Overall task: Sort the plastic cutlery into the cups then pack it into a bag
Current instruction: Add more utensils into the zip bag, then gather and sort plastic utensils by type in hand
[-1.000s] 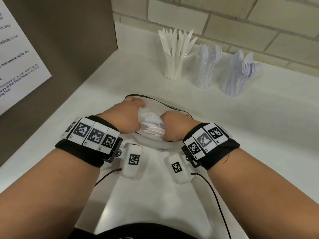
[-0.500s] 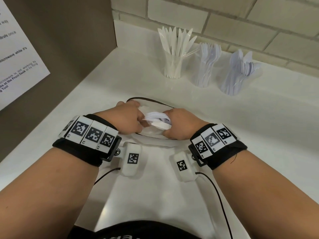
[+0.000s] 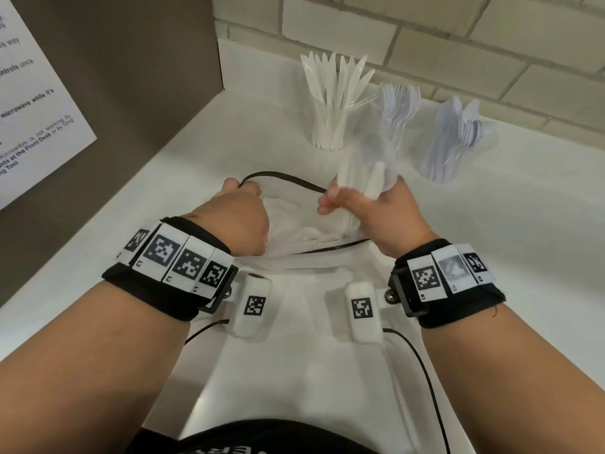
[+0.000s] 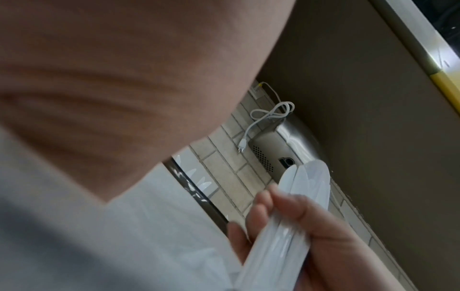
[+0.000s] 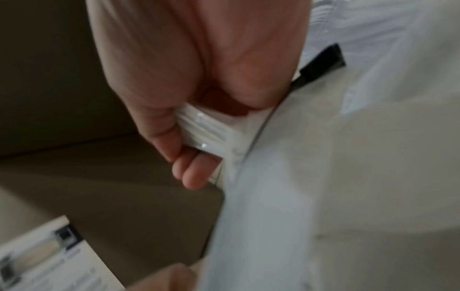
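Observation:
My right hand (image 3: 352, 199) grips a blurred bundle of white plastic cutlery (image 3: 368, 173), held upright with its lower end inside the bag's mouth. The clear bag (image 3: 296, 224) with a black rim lies on the counter between my hands. Its far rim is pinched by my left hand (image 3: 240, 194). In the left wrist view the bundle's rounded tips (image 4: 307, 181) rise above the right hand's fingers (image 4: 293, 214). The right wrist view shows that bundle (image 5: 209, 128) clamped in the right hand beside the bag's rim (image 5: 257, 135). Three clear cups stand at the back: knives (image 3: 330, 126), forks (image 3: 396, 116), spoons (image 3: 453, 152).
A brown side wall with a printed notice (image 3: 36, 103) bounds the white counter (image 3: 491, 240) on the left. A brick wall (image 3: 458, 37) runs behind the cups. Black cables (image 3: 422, 365) trail from my wrist cameras toward my body.
My right hand has swung the cutlery bundle from lying low in the bag's mouth to upright, up and to the right. My left hand has shifted to the bag's far rim.

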